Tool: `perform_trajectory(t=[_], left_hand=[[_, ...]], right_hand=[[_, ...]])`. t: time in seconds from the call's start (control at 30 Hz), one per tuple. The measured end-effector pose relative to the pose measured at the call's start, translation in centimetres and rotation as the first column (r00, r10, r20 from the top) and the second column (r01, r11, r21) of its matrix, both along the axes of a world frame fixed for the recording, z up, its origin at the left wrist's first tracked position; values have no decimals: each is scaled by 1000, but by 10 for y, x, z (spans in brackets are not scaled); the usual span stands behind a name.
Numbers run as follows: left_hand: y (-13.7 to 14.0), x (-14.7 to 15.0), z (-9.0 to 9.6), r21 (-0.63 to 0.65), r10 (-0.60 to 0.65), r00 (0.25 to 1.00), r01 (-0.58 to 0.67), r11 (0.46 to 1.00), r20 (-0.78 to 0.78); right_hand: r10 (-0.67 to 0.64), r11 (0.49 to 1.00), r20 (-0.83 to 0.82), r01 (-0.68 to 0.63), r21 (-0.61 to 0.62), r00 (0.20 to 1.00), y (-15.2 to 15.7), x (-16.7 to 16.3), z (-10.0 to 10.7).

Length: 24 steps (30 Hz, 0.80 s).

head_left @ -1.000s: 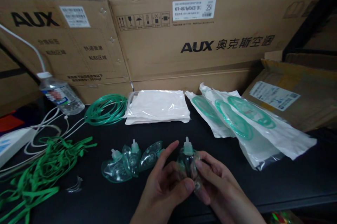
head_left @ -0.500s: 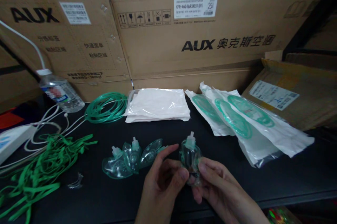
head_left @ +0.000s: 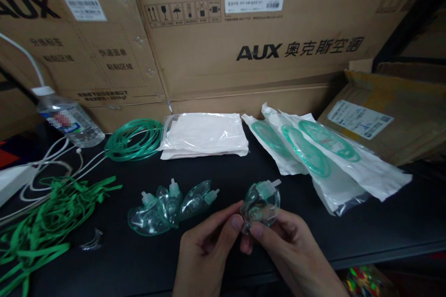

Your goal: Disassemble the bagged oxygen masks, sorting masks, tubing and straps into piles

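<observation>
A clear green oxygen mask [head_left: 259, 201] is held above the front of the dark table, tilted, its pale connector pointing up and right. My left hand [head_left: 218, 236] pinches the mask's left lower edge between thumb and fingers. From the right, my right hand [head_left: 287, 239] grips its lower edge, thumb in front and fingers behind. Whether a small part sits between the fingertips is hidden. To the left lie three similar masks [head_left: 169, 206], close together. Several small metal strips [head_left: 91, 240] rest farther left, beside a tangle of green elastic straps [head_left: 52, 213].
Coiled green tubing [head_left: 134, 141] and a stack of white pouches [head_left: 205, 134] lie at the back. Packed tubing sets [head_left: 324, 162] overlap at right, before a cardboard box [head_left: 383, 120]. A plastic bottle [head_left: 71, 120] and white cables [head_left: 45, 194] are at left. Large cartons [head_left: 195, 60] stand behind.
The mask in my hands has turned, its connector now leaning right instead of upright. My right thumb has moved onto its lower front edge. The view has shifted slightly.
</observation>
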<state>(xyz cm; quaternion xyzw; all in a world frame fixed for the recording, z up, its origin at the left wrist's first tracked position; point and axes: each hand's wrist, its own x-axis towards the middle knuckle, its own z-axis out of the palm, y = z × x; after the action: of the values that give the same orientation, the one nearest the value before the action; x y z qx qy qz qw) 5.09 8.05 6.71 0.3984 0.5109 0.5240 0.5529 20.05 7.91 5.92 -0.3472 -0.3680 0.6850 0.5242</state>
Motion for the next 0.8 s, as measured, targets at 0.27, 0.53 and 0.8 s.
perform_trajectory(t=[0.27, 0.53, 0.8], left_hand=[[2, -1, 1, -3, -114, 987, 115, 993, 113], [0, -1, 1, -4, -125, 985, 127, 992, 117], [0, -1, 2, 14, -135, 984, 134, 991, 113]], right_hand=[[11, 1000, 38, -12, 27, 999, -2, -1, -3], [-63, 998, 120, 60, 24, 991, -5, -3, -3], [-129, 991, 199, 121, 54, 971, -11, 0, -12]])
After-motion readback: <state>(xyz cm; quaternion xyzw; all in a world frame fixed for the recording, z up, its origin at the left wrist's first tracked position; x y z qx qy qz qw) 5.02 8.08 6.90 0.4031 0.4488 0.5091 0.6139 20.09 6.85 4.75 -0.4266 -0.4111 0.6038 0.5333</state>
